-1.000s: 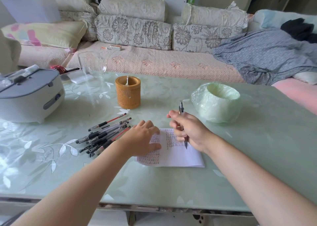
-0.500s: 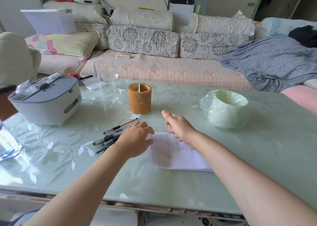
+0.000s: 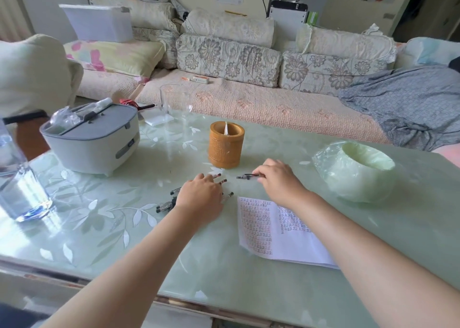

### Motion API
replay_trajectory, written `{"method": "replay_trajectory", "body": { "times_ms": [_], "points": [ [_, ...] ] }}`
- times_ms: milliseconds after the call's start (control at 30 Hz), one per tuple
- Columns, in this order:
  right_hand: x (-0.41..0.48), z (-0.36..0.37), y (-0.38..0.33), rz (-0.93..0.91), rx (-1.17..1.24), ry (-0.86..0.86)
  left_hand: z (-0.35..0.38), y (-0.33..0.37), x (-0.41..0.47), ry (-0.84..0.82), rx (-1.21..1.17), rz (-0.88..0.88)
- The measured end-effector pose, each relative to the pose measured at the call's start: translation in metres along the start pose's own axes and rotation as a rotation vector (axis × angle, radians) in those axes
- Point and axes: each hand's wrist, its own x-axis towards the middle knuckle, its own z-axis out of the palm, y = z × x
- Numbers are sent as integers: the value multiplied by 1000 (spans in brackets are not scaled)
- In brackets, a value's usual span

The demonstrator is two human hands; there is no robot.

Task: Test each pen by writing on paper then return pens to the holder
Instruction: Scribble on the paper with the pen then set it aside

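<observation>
A brown woven pen holder stands upright in the middle of the glass-topped table, with one pale stick showing inside it. Several black and red pens lie in a loose bunch in front of it. My left hand rests palm-down on that bunch, and pen ends stick out past its fingers. My right hand holds one black pen that lies nearly flat, just right of the holder's base. A white sheet of paper covered in rows of writing lies below my right hand.
A grey and white appliance sits at the left. A water bottle stands at the far left edge. A green bowl wrapped in plastic is at the right. An empty glass stands behind the holder. A sofa runs behind the table.
My right hand left the paper, where it held a pen upright, and moved up towards the holder; it now holds a pen low and flat. My left hand slid off the paper onto the pens.
</observation>
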Motion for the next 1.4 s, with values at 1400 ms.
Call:
{"method": "replay_trajectory", "body": {
  "times_ms": [1400],
  "points": [
    [-70,-41,-14,167,470,-29,-38,27,-11,-27,-457,71]
  ]
}}
